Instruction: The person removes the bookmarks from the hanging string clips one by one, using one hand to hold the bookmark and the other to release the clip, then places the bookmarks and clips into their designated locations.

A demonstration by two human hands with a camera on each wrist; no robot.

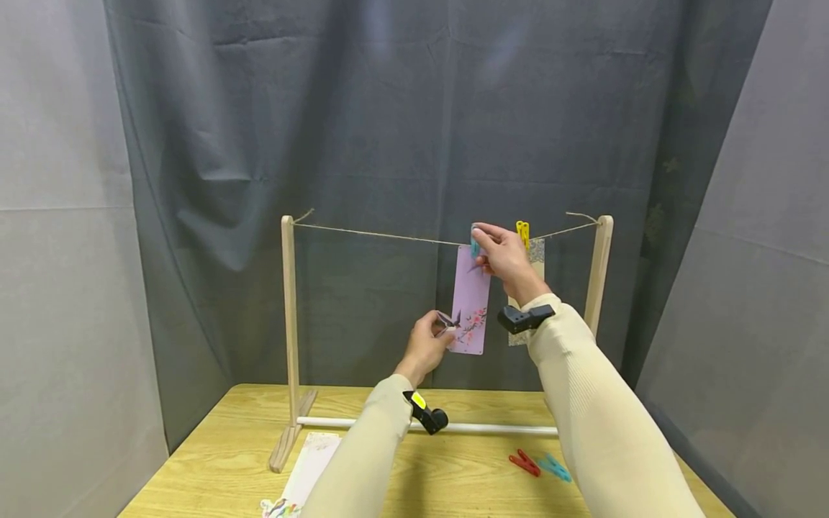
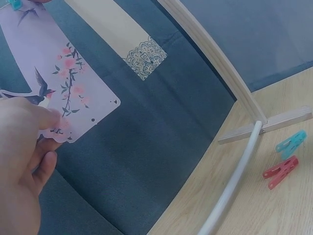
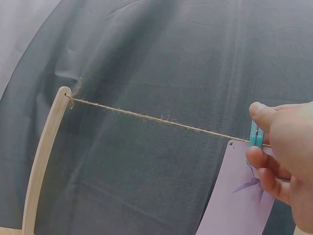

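A lilac bookmark card (image 1: 470,302) printed with birds and pink blossoms hangs at the twine (image 1: 382,234). At its top edge my right hand (image 1: 508,259) pinches a light-blue clothespin (image 3: 256,133), which sits over the twine and the card. Lower down, my left hand (image 1: 427,342) holds the card's bottom left edge between thumb and fingers, beside a printed swallow (image 2: 40,90). Just right of it hangs a cream card (image 2: 110,24) with a blue lace pattern, under a yellow clothespin (image 1: 522,232); my right hand and wrist partly cover this card.
The twine runs between two wooden posts (image 1: 289,309), joined low down by a white rod (image 1: 479,428). A red clothespin (image 1: 524,462) and a blue clothespin (image 1: 554,467) lie on the wooden table (image 1: 453,489). Another pale card (image 1: 314,464) lies at the left, partly behind my left sleeve.
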